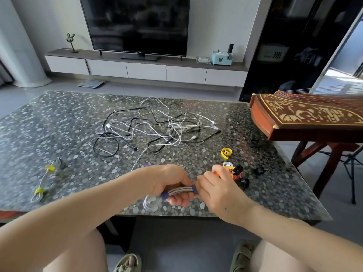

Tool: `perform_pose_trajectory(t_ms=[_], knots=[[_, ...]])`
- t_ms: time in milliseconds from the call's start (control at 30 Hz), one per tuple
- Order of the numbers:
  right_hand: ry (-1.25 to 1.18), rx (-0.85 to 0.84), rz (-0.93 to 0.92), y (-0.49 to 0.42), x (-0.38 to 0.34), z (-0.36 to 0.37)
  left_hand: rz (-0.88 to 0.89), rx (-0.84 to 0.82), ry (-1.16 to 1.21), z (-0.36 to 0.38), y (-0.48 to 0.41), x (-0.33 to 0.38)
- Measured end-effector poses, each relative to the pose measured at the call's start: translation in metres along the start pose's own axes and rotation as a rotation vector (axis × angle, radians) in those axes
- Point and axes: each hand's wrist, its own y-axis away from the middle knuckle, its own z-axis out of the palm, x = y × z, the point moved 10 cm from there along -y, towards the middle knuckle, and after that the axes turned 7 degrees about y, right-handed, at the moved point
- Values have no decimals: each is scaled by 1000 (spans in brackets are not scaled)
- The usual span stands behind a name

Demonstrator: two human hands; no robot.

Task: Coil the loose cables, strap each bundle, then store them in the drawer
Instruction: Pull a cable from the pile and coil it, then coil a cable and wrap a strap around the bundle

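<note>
Above the pebble-patterned table's [59, 124] front edge, left hand [169, 183] grips a coiled white cable bundle [179, 190]; right hand [218, 190] pinches its blue strap [194, 189].

I see bare table [59, 122] open along the left side and far edge. The tangle of loose cables [153, 130] fills the middle. At the front edge the left hand [167, 179] and right hand [218, 190] grip a coiled cable [180, 190]. A strapped bundle [44, 181] lies front left, a heap of straps [233, 171] front right, and the zither [306, 116] sits beside the far right corner.
</note>
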Motion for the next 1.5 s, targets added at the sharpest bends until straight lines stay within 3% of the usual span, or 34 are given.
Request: perform_pose_trajectory(t_ms=[100, 200, 300, 400, 467, 567, 633, 700, 800, 900, 967, 1067, 1133, 1500], knots=[[-406, -40, 64, -2, 19, 3, 54, -329, -241, 14, 17, 7], [-850, -43, 455, 9, 47, 12, 208, -461, -49, 1, 34, 22], [-1219, -151, 804, 25, 47, 42, 380, -206, 126, -29, 22, 28], [-1537, -171, 1041, 29, 35, 66, 525, 103, 42, -40, 9, 27], [-1763, -88, 1219, 30, 27, 83, 626, 190, 71, -32, 5, 32], [-2363, 7, 1494, 21, -5, 111, 702, 313, 311, -35, -2, 32], [-2514, 5, 1500, 14, -19, 121, 700, 342, 506, -42, -7, 25], [-2386, -205, 1366, 12, -30, 125, 683, 364, 585, -53, -7, 18], [-1805, -537, 1268, 33, -26, 134, 720, 439, 597, -82, 9, 8], [-1497, -553, 1329, 49, -10, 149, 706, 682, 490, -136, 45, -21], [-1388, -582, 1246, 41, -8, 152, 639, 915, 319, -181, 73, -47], [-1307, -641, 1119, 12, -17, 158, 395, 1273, 29, -247, 118, -86], [-1316, -659, 1107, -5, -26, 167, 207, 1406, -140, -278, 141, -107], [-1153, -669, 1013, -43, -40, 205, -382, 1535, -443, -334, 170, -177]])
